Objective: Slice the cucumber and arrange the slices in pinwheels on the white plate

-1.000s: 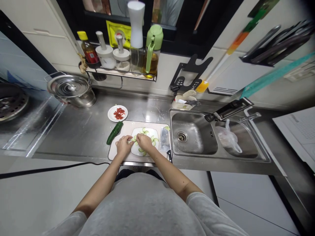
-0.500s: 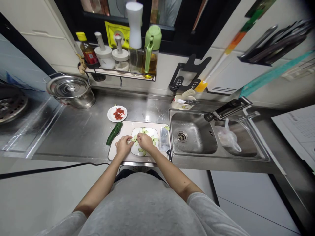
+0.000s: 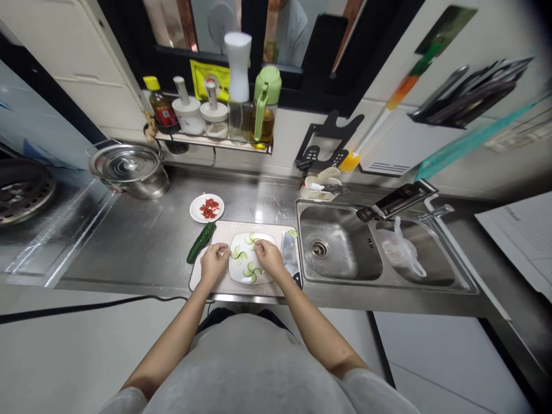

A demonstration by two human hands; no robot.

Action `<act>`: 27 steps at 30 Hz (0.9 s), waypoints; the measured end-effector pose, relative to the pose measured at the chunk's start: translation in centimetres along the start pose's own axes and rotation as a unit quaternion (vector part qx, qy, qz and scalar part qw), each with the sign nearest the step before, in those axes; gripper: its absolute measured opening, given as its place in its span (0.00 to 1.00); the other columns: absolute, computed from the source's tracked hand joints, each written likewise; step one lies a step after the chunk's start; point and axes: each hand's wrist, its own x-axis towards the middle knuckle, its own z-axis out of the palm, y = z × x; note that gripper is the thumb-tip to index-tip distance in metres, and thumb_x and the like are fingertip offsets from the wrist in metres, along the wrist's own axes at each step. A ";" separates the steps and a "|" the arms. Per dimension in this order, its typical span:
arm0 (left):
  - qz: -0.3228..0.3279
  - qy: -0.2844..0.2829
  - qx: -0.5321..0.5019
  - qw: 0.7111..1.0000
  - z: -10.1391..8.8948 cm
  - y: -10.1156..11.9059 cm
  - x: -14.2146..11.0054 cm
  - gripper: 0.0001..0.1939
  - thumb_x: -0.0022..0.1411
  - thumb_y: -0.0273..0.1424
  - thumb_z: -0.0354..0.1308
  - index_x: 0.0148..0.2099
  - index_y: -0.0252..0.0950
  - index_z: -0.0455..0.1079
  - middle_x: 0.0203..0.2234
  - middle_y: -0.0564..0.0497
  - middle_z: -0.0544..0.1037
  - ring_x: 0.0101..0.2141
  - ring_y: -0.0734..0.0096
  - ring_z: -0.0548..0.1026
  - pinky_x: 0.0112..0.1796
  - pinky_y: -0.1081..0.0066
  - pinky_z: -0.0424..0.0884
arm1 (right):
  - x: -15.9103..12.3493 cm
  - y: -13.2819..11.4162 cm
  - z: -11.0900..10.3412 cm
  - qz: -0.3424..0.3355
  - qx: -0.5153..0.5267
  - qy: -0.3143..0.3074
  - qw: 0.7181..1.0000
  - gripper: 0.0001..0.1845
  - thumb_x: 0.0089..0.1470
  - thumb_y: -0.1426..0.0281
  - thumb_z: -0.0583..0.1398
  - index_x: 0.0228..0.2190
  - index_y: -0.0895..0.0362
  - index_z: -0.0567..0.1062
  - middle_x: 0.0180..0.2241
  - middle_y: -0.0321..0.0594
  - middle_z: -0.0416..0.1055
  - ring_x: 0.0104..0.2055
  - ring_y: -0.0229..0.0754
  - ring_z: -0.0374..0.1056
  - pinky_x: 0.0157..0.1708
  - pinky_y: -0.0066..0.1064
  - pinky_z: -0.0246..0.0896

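A white plate [image 3: 235,271] with several thin cucumber slices [image 3: 249,268] lies on a pale cutting board [image 3: 228,229] at the counter's front edge. My left hand [image 3: 213,263] rests at the plate's left rim, fingers curled on it. My right hand [image 3: 269,257] rests at the plate's right rim, fingers curled over the edge. A whole cucumber [image 3: 200,242] lies just left of the board. A cleaver [image 3: 288,253] lies on the board's right side, partly behind my right hand.
A small dish of chopped red chilli [image 3: 207,208] sits behind the board. A steel sink [image 3: 340,249] with a plastic bag [image 3: 401,251] lies to the right. A lidded pot [image 3: 128,169] stands at the left. Bottles [image 3: 238,80] fill a wall shelf.
My right hand has moved from the middle of the plate to its right rim. The left hand stays at the left rim. The camera tilted slightly.
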 end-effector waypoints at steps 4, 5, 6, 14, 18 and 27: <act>0.030 0.051 -0.042 0.997 -1.4 -0.1 1.5 0.14 0.56 0.39 0.56 0.42 0.39 0.75 0.34 0.50 0.77 0.31 0.70 0.72 0.40 0.70 0.69 | -1.0 1.6 -1.1 -0.003 0.067 0.038 0.997 0.15 0.58 0.65 0.51 0.36 0.57 0.75 0.30 0.39 0.73 0.32 0.40 0.66 0.33 0.27 0.54; 0.035 0.061 -0.050 0.996 -1.8 -0.2 1.9 0.15 0.55 0.40 0.56 0.42 0.39 0.75 0.33 0.50 0.76 0.30 0.70 0.72 0.39 0.70 0.69 | -1.3 2.0 -1.4 0.002 0.076 0.049 0.996 0.15 0.57 0.65 0.51 0.36 0.57 0.75 0.29 0.39 0.72 0.32 0.40 0.66 0.33 0.27 0.55; 0.038 0.069 -0.056 0.995 -2.2 -0.2 2.4 0.15 0.55 0.40 0.56 0.41 0.39 0.75 0.33 0.51 0.76 0.30 0.71 0.71 0.39 0.70 0.69 | -1.5 2.4 -1.7 0.006 0.084 0.057 0.995 0.15 0.57 0.64 0.51 0.35 0.57 0.75 0.28 0.39 0.72 0.31 0.40 0.66 0.32 0.28 0.55; -0.004 0.146 -0.047 0.988 -5.6 -0.4 6.2 0.14 0.56 0.40 0.55 0.41 0.40 0.75 0.33 0.51 0.77 0.28 0.71 0.71 0.36 0.70 0.70 | -3.0 3.8 -3.5 0.018 0.137 0.106 0.985 0.21 0.54 0.55 0.51 0.32 0.57 0.76 0.24 0.39 0.71 0.27 0.41 0.66 0.28 0.28 0.57; -0.031 0.175 -0.021 0.984 -6.6 -0.1 9.1 0.14 0.57 0.38 0.54 0.42 0.40 0.75 0.36 0.49 0.78 0.30 0.70 0.73 0.37 0.69 0.69 | -3.3 3.8 -3.2 0.012 0.156 0.094 0.983 0.22 0.54 0.53 0.52 0.31 0.57 0.76 0.23 0.39 0.71 0.26 0.42 0.65 0.27 0.29 0.57; -0.132 0.137 0.089 0.978 -4.2 0.6 16.3 0.13 0.61 0.32 0.50 0.43 0.45 0.75 0.43 0.47 0.79 0.44 0.60 0.76 0.44 0.62 0.66 | -2.3 3.1 -2.4 0.003 0.179 0.078 0.981 0.27 0.53 0.47 0.53 0.31 0.57 0.77 0.22 0.40 0.72 0.24 0.42 0.65 0.25 0.30 0.59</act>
